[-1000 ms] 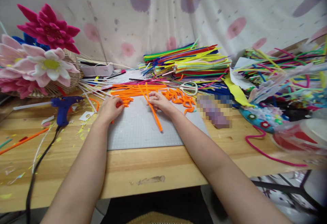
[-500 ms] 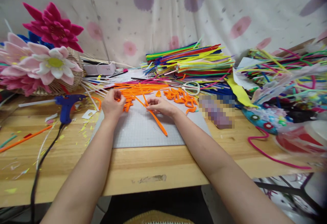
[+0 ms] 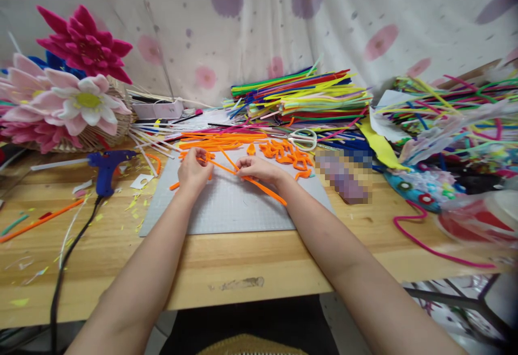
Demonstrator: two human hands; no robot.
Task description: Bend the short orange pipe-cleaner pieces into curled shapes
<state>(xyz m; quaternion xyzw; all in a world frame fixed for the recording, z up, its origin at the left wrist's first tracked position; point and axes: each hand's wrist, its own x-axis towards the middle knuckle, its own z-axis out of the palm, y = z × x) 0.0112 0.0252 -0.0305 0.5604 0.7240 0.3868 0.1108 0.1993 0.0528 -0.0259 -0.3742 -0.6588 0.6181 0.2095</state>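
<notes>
Orange pipe cleaners (image 3: 265,189) are pinched between the thumb and fingers of my right hand (image 3: 259,169), above the grey cutting mat (image 3: 238,214). Their long end slants down to the right, and two thinner ends spread out on the left of the fingertips. One of these ends reaches the closed fingertips of my left hand (image 3: 195,170). Behind my hands lies a row of straight orange pipe cleaners (image 3: 222,140). A heap of bent, looped orange pieces (image 3: 287,152) sits at the mat's back right. Some orange pieces are partly hidden behind my left hand.
Scissors (image 3: 303,139) lie behind the orange heap. A blue glue gun (image 3: 104,171) with a black cord rests at left, near fluffy flowers (image 3: 87,99). Bundles of coloured pipe cleaners (image 3: 299,96) stand at the back. A pink strand (image 3: 437,255) lies at right.
My left hand has moved right and towards me, from the orange row to an end of the held pipe cleaners. Their long end has swung to the right.
</notes>
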